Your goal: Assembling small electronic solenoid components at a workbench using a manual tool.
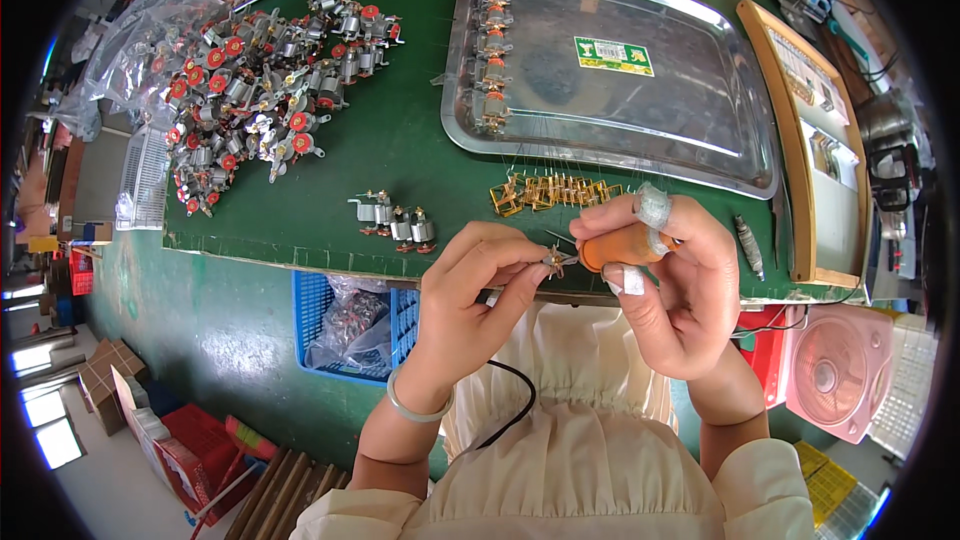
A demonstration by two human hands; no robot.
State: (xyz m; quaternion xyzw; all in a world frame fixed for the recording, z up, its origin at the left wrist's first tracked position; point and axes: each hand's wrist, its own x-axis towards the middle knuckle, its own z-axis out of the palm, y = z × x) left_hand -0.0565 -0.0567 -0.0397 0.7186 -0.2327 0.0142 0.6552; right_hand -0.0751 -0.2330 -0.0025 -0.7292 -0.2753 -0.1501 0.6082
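Observation:
My left hand (478, 290) is closed, its thumb and index finger pinching a small metal part with copper-coloured prongs (556, 260). My right hand (690, 285), with tape around the index finger and thumb, grips an orange-handled tool (628, 246). Thin metal tips like those of tweezers reach from it toward the small part; whether they touch it I cannot tell. Just beyond my hands lies a row of brass-coloured frames (555, 192) with fine wires. Several small silver motors (395, 222) stand left of my left hand.
A heap of small motors with red discs (270, 80) covers the table's left. A metal tray (680, 90) holds a column of motors (494, 60). At right stand a wooden-framed box (775, 90) and a grey rod-like tool (749, 247). Below is a blue crate (313, 315).

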